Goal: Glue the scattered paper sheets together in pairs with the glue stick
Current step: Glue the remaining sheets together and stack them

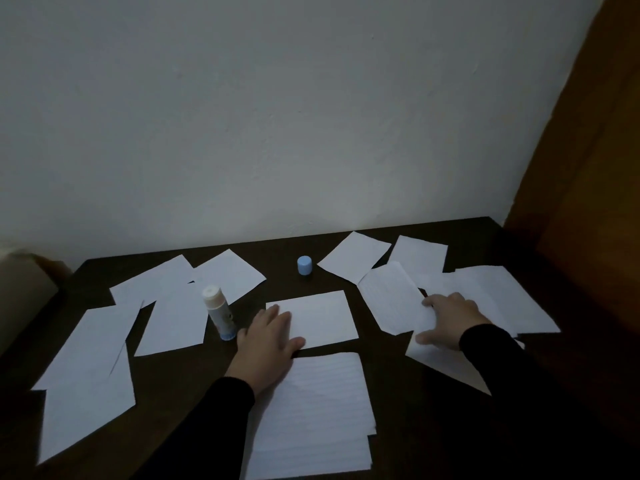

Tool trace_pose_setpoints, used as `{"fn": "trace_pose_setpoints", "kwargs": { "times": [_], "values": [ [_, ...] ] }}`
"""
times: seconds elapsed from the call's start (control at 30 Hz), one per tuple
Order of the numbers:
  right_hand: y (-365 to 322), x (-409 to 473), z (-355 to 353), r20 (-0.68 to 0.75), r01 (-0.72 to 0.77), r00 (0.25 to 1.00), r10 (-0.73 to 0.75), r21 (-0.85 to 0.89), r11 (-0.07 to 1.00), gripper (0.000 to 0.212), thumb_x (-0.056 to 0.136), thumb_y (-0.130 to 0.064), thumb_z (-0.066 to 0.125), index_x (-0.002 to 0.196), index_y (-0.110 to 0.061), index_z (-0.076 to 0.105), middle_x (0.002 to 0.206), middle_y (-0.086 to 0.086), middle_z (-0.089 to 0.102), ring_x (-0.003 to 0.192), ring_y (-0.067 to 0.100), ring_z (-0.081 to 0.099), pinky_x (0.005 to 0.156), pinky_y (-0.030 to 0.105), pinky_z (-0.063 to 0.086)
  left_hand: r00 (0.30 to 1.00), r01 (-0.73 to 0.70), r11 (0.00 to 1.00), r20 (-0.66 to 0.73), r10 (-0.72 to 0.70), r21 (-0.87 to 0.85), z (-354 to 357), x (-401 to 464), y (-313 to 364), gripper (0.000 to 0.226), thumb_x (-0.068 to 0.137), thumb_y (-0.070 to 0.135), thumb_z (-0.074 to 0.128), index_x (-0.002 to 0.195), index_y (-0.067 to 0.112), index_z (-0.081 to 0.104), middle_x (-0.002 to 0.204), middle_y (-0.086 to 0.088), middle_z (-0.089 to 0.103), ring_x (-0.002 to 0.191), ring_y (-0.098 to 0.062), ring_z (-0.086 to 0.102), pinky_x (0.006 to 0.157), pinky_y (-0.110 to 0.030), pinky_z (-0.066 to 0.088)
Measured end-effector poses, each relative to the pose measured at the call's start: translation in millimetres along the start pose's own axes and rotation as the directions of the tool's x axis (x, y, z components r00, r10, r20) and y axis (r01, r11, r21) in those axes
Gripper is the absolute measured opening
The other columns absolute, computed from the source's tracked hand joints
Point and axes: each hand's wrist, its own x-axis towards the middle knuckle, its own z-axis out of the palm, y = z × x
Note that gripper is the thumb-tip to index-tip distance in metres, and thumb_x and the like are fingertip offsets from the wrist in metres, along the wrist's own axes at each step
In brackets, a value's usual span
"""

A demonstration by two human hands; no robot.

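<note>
Several white paper sheets lie scattered on a dark table [388, 362]. My left hand [268, 344] lies flat with straight fingers on the left edge of a centre sheet [322, 317]. My right hand [450, 318] grips the edge of a lined sheet [391, 299] on the right, fingers on top and thumb at its near edge. An uncapped glue stick [219, 313] stands upright just left of my left hand. Its blue cap [304, 265] stands apart near the back of the table. A larger stack of sheets [318, 410] lies close to me.
A pale wall rises behind the table. A brown wooden panel [588, 168] stands at the right. More sheets overlap at the left [90, 362] and at the back right [353, 256]. A beige object [24, 285] shows at the far left edge.
</note>
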Motion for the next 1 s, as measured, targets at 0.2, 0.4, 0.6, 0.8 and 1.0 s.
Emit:
{"fn": "trace_pose_setpoints", "kwargs": {
  "times": [0.2,0.4,0.6,0.8,1.0],
  "values": [
    [-1.1,1.7,3.9,-0.071,0.008,0.997,-0.010,-0.019,1.000,0.079,0.076,-0.045,0.076,0.142,-0.031,0.036,0.139,0.004,0.043,0.127,0.024,0.042,0.104,0.041,0.037,1.000,-0.005,1.000,0.025,0.005,0.001,-0.7,-2.7,1.5,0.059,0.095,0.046,0.048,0.148,0.030,0.028,0.160,0.005,0.014,0.148,-0.019,0.007,0.117,-0.053,0.010],
    [-11.8,4.3,7.4,-0.129,0.010,0.992,-0.017,-0.055,0.998,0.041,0.082,-0.038,0.072,0.118,-0.028,0.056,0.122,0.001,0.053,0.115,0.021,0.049,0.102,0.040,0.036,1.000,-0.007,1.000,0.016,0.007,-0.014,-1.4,-4.8,0.2,0.058,0.096,0.045,0.048,0.148,0.029,0.030,0.160,0.006,0.015,0.147,-0.018,0.008,0.117,-0.052,0.009],
    [-22.8,1.3,4.1,-0.132,0.034,0.990,-0.049,-0.109,0.993,0.027,0.090,-0.012,0.061,0.112,-0.026,0.059,0.105,0.000,0.056,0.108,0.020,0.053,0.102,0.039,0.034,1.000,-0.017,1.000,-0.003,0.017,-0.020,0.4,-5.0,-2.9,0.055,0.096,0.043,0.049,0.147,0.029,0.033,0.159,0.006,0.016,0.147,-0.018,0.008,0.116,-0.052,0.010],
    [-54.3,-19.8,-6.1,-0.173,0.230,0.952,-0.254,-0.147,0.962,0.026,0.091,-0.014,0.060,0.114,-0.027,0.059,0.096,-0.002,0.052,0.104,0.022,0.055,0.090,0.035,0.033,0.999,-0.039,0.996,0.001,0.039,-0.077,-3.1,-8.4,-2.9,0.051,0.096,0.042,0.050,0.145,0.033,0.036,0.158,0.007,0.019,0.147,-0.017,0.011,0.118,-0.049,0.014],
    [-83.1,-61.4,-19.7,-0.167,0.465,0.869,-0.466,-0.048,0.884,0.028,0.094,-0.005,0.053,0.107,-0.028,0.061,0.112,-0.001,0.054,0.110,0.020,0.051,0.097,0.034,0.030,0.978,-0.199,0.927,-0.130,0.165,-0.319,-15.1,-22.4,13.2,0.032,0.092,0.043,0.057,0.124,0.040,0.056,0.135,0.018,0.049,0.129,-0.006,0.039,0.112,-0.039,0.032]
  ]
}}
